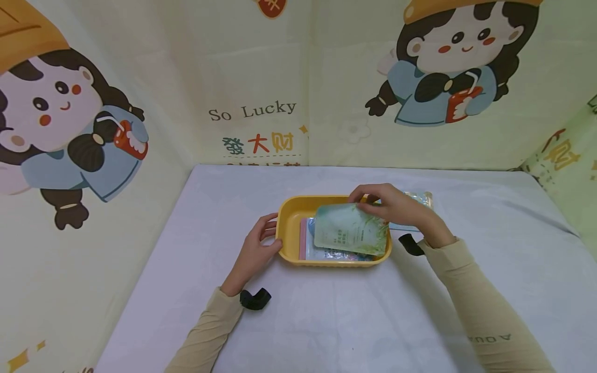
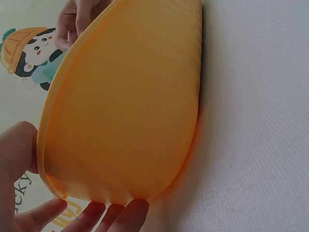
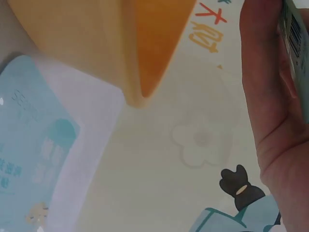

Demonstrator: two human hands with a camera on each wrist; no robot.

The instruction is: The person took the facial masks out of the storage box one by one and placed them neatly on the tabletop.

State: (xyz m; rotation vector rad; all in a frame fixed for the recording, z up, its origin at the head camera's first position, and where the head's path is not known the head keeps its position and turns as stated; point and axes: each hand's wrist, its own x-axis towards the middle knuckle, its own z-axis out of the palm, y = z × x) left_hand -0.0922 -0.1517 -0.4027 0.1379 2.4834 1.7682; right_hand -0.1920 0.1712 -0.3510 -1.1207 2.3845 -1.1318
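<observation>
My right hand (image 1: 389, 206) pinches a pale green sachet (image 1: 347, 230) by its upper right corner, over the yellow plastic tray (image 1: 288, 235). Below that sachet, inside the tray, lies a blue-and-white printed packet (image 1: 308, 254) with a pink strip (image 1: 302, 238) along its left side, mostly covered. My left hand (image 1: 254, 254) holds the tray's left end, thumb near the front corner and fingers spread along the end wall. In the left wrist view, fingertips (image 2: 137, 208) press on the tray's outer wall. The right wrist view catches the green sachet (image 3: 297, 53) edge-on beside the fingers.
Another light blue packet (image 3: 34, 140) lies on the white-covered table just right of the tray, partly behind my right hand in the head view. Printed cloth walls (image 1: 345, 140) stand at the back and sides. Black straps (image 1: 255, 299) hang at both wrists.
</observation>
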